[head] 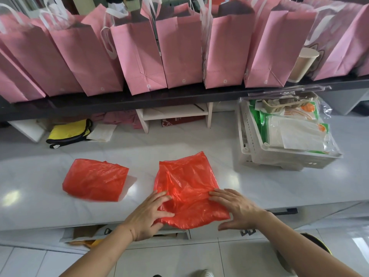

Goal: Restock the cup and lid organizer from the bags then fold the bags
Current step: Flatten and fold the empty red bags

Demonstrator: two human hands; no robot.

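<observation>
Both my forearms reach up from the bottom of the view to a white counter (pixel 259 182), where my left hand (pixel 147 214) and right hand (pixel 237 208) rest on a crumpled red plastic bag (pixel 185 184) lying at the counter's near edge. My left hand has its fingers spread flat over the bag's lower left corner, the thumb lying along the near edge; my right hand lies with straight fingers on the bag's right side, thumb held off past the near edge. Neither hand is closed around the plastic. To the left, apart from this bag, a second red bag (pixel 95 179) lies already folded into a flat rectangle. At the right, further back on the counter, stand stacked white baskets (pixel 257 148) holding packets in clear plastic. A dark shelf (pixel 139 100) runs across above, lined with a row of pink bags (pixel 179 52) with white handles, and a paper cup (pixel 303 63) stands between two of them near the right.
</observation>
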